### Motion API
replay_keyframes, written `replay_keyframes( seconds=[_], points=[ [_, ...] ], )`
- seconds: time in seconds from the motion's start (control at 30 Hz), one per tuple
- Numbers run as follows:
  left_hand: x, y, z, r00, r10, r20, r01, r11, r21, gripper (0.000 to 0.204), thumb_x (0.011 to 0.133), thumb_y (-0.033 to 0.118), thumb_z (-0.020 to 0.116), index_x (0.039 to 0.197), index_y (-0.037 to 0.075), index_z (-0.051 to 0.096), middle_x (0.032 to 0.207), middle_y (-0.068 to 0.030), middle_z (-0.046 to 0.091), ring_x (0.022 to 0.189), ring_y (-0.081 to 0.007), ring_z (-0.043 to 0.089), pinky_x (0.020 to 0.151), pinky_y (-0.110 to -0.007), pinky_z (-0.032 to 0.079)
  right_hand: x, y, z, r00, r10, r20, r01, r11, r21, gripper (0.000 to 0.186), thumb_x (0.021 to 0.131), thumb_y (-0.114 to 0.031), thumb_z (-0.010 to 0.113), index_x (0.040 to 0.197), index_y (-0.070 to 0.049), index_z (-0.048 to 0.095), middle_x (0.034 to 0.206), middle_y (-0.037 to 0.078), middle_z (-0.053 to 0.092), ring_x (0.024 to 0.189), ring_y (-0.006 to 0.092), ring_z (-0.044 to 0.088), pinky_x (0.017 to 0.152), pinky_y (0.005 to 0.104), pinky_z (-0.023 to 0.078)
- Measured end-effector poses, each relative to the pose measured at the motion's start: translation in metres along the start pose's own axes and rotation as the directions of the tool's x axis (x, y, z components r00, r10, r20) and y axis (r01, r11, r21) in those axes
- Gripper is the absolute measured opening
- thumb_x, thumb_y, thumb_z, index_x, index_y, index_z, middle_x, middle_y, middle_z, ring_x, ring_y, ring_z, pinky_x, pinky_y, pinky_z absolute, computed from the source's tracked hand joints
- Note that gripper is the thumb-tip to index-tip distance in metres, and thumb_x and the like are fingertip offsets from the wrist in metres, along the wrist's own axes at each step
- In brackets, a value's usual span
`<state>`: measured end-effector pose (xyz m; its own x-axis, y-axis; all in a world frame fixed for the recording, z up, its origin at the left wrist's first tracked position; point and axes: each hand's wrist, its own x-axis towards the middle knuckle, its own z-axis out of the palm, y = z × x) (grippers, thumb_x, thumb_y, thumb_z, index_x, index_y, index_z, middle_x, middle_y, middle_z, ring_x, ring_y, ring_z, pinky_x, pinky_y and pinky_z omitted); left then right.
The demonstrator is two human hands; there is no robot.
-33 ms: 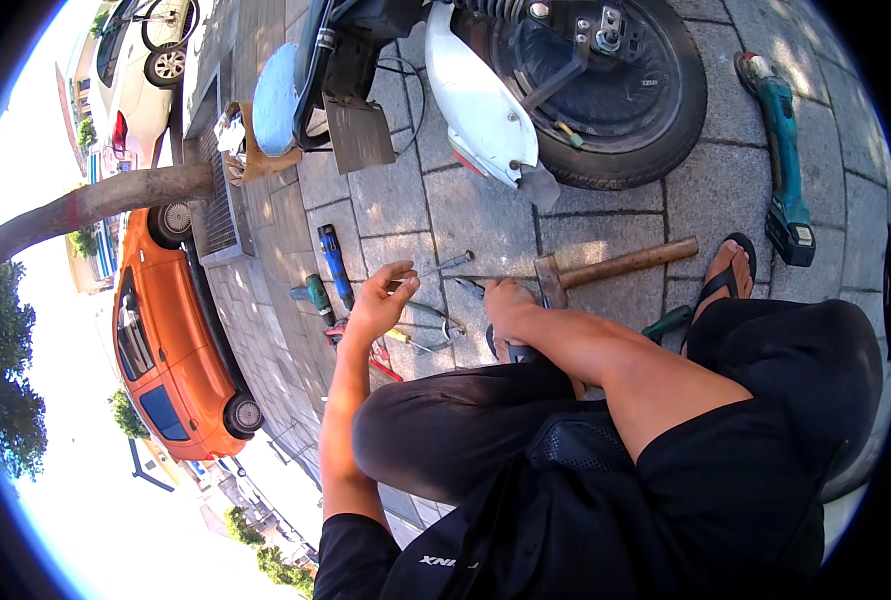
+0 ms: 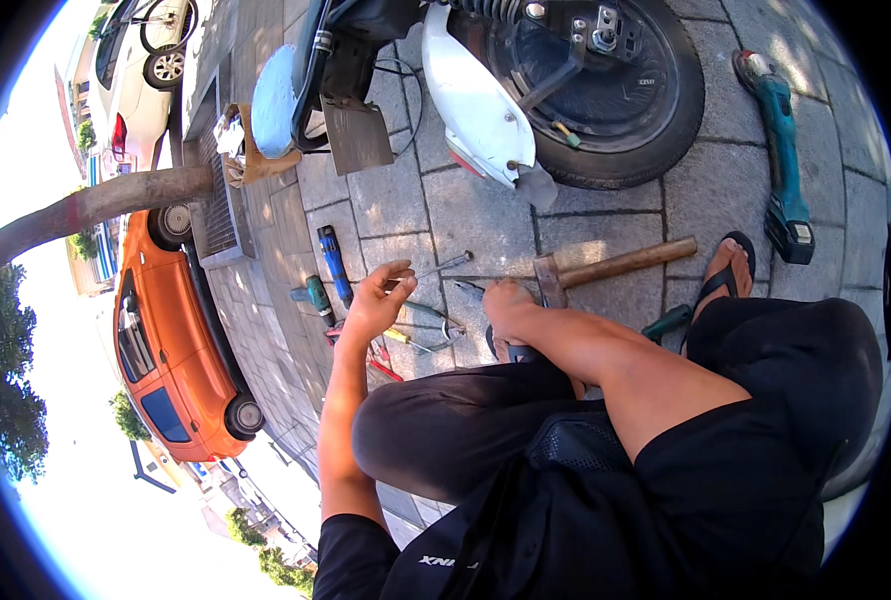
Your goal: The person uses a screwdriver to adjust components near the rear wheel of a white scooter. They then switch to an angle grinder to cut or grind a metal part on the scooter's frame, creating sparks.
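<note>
Low over the paving, my left hand (image 2: pixel 378 300) has its fingers curled toward the thumb; anything small between them is too small to make out. Just past its fingertips a long metal bolt (image 2: pixel 448 264) points away, and I cannot tell if the two touch. My right hand (image 2: pixel 509 302) is closed around a tool whose grey pointed jaws stick out to the left, apparently pliers (image 2: pixel 469 290). Right beside that hand lies a hammer (image 2: pixel 616 264) with a wooden handle. Below my left hand are a yellow-handled screwdriver (image 2: pixel 398 335) and red-handled pliers (image 2: pixel 384 368).
Ahead stands a two-wheeler with its rear wheel (image 2: pixel 606 100) and white fender (image 2: pixel 476 100). A teal angle grinder (image 2: pixel 784 160) lies at the right. Blue (image 2: pixel 334 262) and green (image 2: pixel 316 298) tools lie at the left, near a tree trunk (image 2: pixel 116 200) and an orange car (image 2: pixel 171 350).
</note>
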<state>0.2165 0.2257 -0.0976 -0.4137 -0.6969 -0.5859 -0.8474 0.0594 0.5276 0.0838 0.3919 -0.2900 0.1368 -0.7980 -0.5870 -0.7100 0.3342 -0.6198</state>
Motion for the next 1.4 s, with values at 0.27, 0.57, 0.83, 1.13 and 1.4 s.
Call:
replay_keyframes(
  seconds=[0.27, 0.57, 0.83, 1.13, 1.4],
  points=[
    [0.003, 0.089, -0.02, 0.998, 0.043, 0.054, -0.047, 0.995, 0.087, 0.044, 0.103, 0.017, 0.073, 0.142, -0.002, 0.061, 0.129, -0.0124, 0.074, 0.116, -0.0182, 0.069, 0.1, -0.033, 0.054, -0.021, 0.008, -0.013, 0.993, -0.113, 0.046, 0.114, 0.993, -0.022, 0.044, 0.081, -0.028, 0.081, 0.113, 0.002, 0.074, 0.118, 0.021, 0.075, 0.109, 0.0318, 0.075, 0.09, 0.042, 0.062],
    [-0.007, 0.099, -0.021, 0.992, 0.103, 0.073, -0.105, 0.994, 0.03, 0.043, 0.103, 0.017, 0.073, 0.141, -0.001, 0.062, 0.126, -0.0113, 0.075, 0.116, -0.0174, 0.069, 0.096, -0.033, 0.055, -0.028, -0.019, -0.103, 0.966, -0.097, 0.239, -0.019, 0.896, 0.443, 0.054, 0.077, -0.031, 0.072, 0.119, 0.003, 0.073, 0.126, 0.027, 0.071, 0.123, 0.04, 0.068, 0.1, 0.0469, 0.056],
    [0.012, 0.13, -0.036, 0.806, 0.387, -0.448, -0.418, 0.908, 0.034, 0.035, 0.107, 0.018, 0.069, 0.133, -0.006, 0.066, 0.112, -0.0112, 0.078, 0.103, -0.0166, 0.074, 0.084, -0.026, 0.055, -0.024, -0.046, -0.198, 0.868, -0.221, -0.444, 0.482, 0.589, 0.648, 0.029, 0.086, -0.02, 0.065, 0.104, 0.002, 0.065, 0.115, 0.031, 0.062, 0.115, 0.047, 0.059, 0.101, 0.048, 0.049],
    [0.118, 0.2, -0.107, 0.619, 0.43, -0.658, -0.377, 0.897, 0.231, 0.049, 0.109, 0.03, 0.063, 0.143, -0.005, 0.057, 0.133, -0.0159, 0.066, 0.118, -0.021, 0.064, 0.104, -0.034, 0.05, -0.021, -0.024, -0.384, 0.966, -0.114, -0.233, 0.259, 0.471, 0.843, 0.031, 0.094, -0.02, 0.057, 0.123, -0.011, 0.063, 0.086, 0.008, 0.06, 0.074, 0.0212, 0.061, 0.056, 0.0382, 0.042],
    [0.181, 0.178, -0.112, 0.708, 0.096, -0.7, -0.197, 0.978, -0.065, 0.045, 0.107, 0.04, 0.063, 0.132, 0.004, 0.054, 0.099, -0.0014, 0.056, 0.085, -0.0121, 0.048, 0.08, -0.031, 0.042, 0.003, -0.024, -0.414, 0.983, -0.155, -0.099, 0.154, 0.401, 0.903, 0.031, 0.095, -0.019, 0.057, 0.125, -0.013, 0.063, 0.095, 0.008, 0.06, 0.08, 0.0205, 0.06, 0.054, 0.0345, 0.045]
  ],
)
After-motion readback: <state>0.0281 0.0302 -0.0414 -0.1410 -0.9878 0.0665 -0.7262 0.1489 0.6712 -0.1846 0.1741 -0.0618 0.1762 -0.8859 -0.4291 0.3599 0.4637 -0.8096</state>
